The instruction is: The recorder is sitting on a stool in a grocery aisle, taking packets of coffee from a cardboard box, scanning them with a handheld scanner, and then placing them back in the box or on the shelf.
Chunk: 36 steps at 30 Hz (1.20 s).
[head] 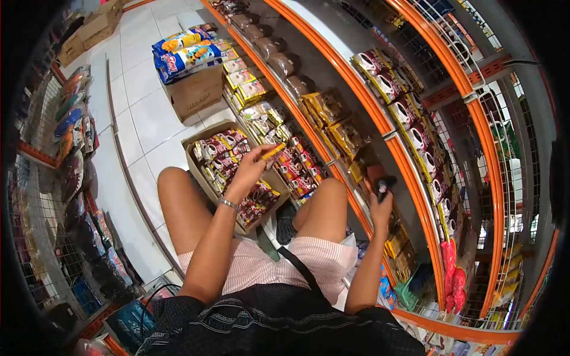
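Note:
My left hand (250, 170) pinches a small yellow packet (273, 151) above an open cardboard carton (193, 161). Dark red and white sachets (222, 149) fill the carton, which stands on the floor between my knees. Over at the shelf, my right hand (381, 207) grips a black-handled tool (384, 186); its exact kind is unclear. A reddish-brown piece (376, 171) shows just beyond it, and I cannot tell whether the two are joined. Gold-brown packets (348, 135) lie on that same shelf level, farther along from the tool.
Orange shelf beams (303, 107) run diagonally past my right side. Sachets (291, 167) line the lowest level, and more packs (417, 138) a higher one. Another carton (197, 95) carries blue and yellow bags (189, 55). Wire-mesh racking (38, 213) with hanging goods borders the left.

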Each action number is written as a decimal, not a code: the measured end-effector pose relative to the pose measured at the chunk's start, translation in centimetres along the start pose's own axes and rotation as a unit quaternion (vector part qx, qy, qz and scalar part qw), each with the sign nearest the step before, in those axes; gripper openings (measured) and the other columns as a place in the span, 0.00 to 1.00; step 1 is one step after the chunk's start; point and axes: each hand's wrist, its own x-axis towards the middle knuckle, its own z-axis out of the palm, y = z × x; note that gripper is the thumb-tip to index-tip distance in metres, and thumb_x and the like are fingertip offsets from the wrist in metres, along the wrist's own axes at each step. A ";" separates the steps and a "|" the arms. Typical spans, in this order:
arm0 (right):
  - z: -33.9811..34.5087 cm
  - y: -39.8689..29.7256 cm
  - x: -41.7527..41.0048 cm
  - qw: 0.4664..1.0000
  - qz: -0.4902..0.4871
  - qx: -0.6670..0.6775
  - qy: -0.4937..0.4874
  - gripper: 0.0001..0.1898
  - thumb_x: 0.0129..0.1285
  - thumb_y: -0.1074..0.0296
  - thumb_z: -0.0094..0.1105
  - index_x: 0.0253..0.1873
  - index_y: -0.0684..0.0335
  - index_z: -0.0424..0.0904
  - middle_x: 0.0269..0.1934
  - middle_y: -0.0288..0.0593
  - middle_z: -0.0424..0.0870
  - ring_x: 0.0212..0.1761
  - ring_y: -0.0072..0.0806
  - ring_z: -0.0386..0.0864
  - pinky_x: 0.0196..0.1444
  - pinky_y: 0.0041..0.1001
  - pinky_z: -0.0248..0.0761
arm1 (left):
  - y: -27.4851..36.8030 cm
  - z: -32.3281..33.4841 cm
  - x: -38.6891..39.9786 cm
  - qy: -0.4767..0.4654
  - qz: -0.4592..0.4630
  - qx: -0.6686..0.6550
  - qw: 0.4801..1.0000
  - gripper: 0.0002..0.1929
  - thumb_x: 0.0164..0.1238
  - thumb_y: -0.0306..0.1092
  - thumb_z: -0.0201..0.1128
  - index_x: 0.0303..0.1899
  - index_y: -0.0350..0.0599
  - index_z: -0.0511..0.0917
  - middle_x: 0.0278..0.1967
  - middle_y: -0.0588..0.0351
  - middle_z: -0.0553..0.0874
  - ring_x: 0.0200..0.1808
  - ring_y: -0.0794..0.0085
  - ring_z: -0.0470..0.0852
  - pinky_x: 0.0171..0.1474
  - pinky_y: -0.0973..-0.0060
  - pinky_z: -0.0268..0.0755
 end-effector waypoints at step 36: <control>-5.2 -31.8 -5.6 0.666 -0.160 0.623 -0.379 0.14 0.69 0.72 0.69 0.57 0.68 0.82 0.45 0.39 0.90 0.44 0.19 0.86 0.48 0.25 0.81 | 10.1 -2.2 -2.1 -0.146 -0.148 0.047 0.977 0.35 0.85 0.62 0.40 0.77 0.44 0.62 0.72 0.52 0.74 0.71 0.64 0.73 0.74 0.61 0.63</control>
